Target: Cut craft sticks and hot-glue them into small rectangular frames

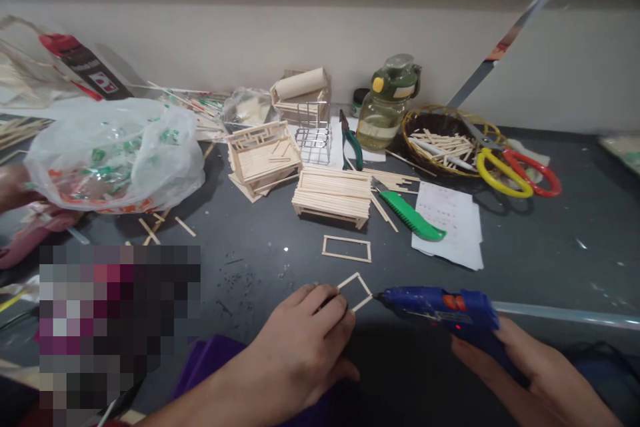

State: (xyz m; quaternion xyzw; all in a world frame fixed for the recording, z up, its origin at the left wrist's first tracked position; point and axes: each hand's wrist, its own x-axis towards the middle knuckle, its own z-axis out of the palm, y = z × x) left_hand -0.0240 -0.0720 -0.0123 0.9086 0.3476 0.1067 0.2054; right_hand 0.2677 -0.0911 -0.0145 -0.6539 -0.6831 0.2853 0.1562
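Note:
My left hand [305,340] pinches a small rectangular frame of thin wooden sticks [356,291] just above the dark table. My right hand [530,373] grips a blue hot glue gun [443,310], its nozzle touching the frame's right corner. A second flat stick frame [347,248] lies on the table just beyond. Further back sit a slatted stick bench [333,195] and a boxy stick model [263,158].
A green utility knife [411,215] lies on white paper [450,223]. A basket of sticks [443,142], yellow and red scissors [515,170], a green-capped bottle [385,107], pliers [350,140] and a plastic bag [115,157] stand behind. A blurred-out patch [120,327] fills the lower left.

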